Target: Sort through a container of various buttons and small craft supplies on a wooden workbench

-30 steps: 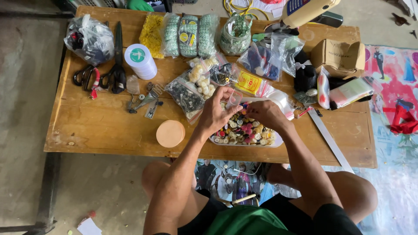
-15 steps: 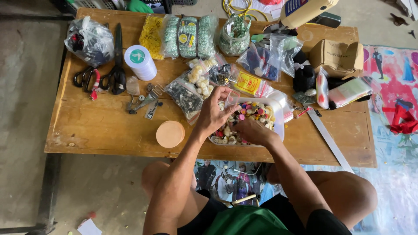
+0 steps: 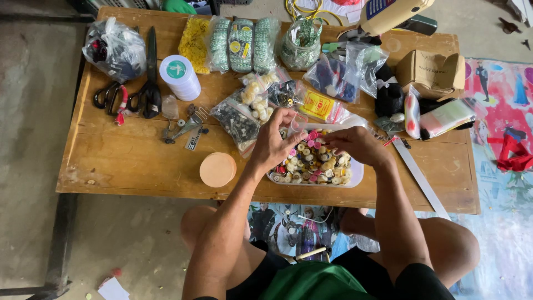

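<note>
A white tray [image 3: 356,176] heaped with several coloured buttons [image 3: 317,161] sits at the near edge of the wooden table [image 3: 127,161]. My left hand [image 3: 273,143] hovers over the tray's left end. Its thumb and fingers are pinched on what looks like a small clear bag [image 3: 300,121]. My right hand [image 3: 360,145] lies palm down over the tray's right half, fingertips in the buttons. Whether it holds one is hidden.
A round tan lid [image 3: 217,169] lies left of the tray. Bags of buttons [image 3: 240,118], black scissors [image 3: 150,83], a white tape roll [image 3: 179,75], green and yellow packets [image 3: 241,39], a cardboard box [image 3: 433,69] and a metal ruler [image 3: 421,178] crowd the table.
Both hands have dropped from above the tray into it. The right hand moved right across the buttons. The left hand stayed at the tray's left end and closed its fingers.
</note>
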